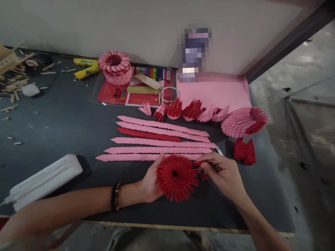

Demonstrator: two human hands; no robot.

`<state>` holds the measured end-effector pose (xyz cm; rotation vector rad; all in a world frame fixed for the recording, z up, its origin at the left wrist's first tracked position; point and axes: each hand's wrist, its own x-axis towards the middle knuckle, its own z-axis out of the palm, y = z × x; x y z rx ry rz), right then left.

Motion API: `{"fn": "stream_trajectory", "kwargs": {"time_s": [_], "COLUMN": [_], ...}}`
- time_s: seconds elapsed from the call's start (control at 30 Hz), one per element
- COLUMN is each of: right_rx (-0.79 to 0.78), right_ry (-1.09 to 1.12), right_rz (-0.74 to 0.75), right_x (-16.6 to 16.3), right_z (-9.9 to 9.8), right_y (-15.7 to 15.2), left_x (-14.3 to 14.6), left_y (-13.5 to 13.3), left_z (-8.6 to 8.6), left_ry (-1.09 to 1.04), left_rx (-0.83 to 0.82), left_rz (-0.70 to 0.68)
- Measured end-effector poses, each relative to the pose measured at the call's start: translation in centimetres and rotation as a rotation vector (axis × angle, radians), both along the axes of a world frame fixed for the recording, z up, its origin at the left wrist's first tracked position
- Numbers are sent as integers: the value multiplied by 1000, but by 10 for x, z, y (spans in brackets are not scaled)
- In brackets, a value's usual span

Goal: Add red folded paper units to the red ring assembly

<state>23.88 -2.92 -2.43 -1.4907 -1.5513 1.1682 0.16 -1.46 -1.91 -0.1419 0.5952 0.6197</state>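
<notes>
A round, spiky red folded-paper disc (181, 182) with a small dark hole at its centre is held above the front of the table. My left hand (153, 180) grips it by its left edge, thumb on top. At the disc's right edge my right hand (222, 175) pinches a small red paper piece (197, 163), mostly covered by the fingers. Just behind lie several long pink folded-paper strips (157, 141) and one red strip (148, 134). To the right of my right hand are small red paper bundles (244, 151).
A white power strip (47, 180) lies at the left. Behind the strips stand red and pink paper clusters (174, 109), a pink paper bowl shape (243, 122), and a pink ring-shaped piece (115, 68). Yellow glue tubes (87, 71) and wooden sticks (11, 87) lie at the back left.
</notes>
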Motion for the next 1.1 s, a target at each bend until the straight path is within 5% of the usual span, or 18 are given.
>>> {"fn": "stream_trajectory", "kwargs": {"time_s": [0.27, 0.93, 1.1], "right_rx": [-104, -23, -91], "right_ry": [132, 45, 98], "right_rz": [-66, 41, -40], "right_x": [-1, 0, -6], "right_z": [-1, 2, 3], "right_y": [1, -2, -4], "left_x": [-1, 0, 2], "left_y": [-1, -3, -2], "left_z": [-5, -10, -8], "left_ry": [-16, -16, 19], "left_rx": [36, 76, 104], "left_rz": [-26, -12, -13]}}
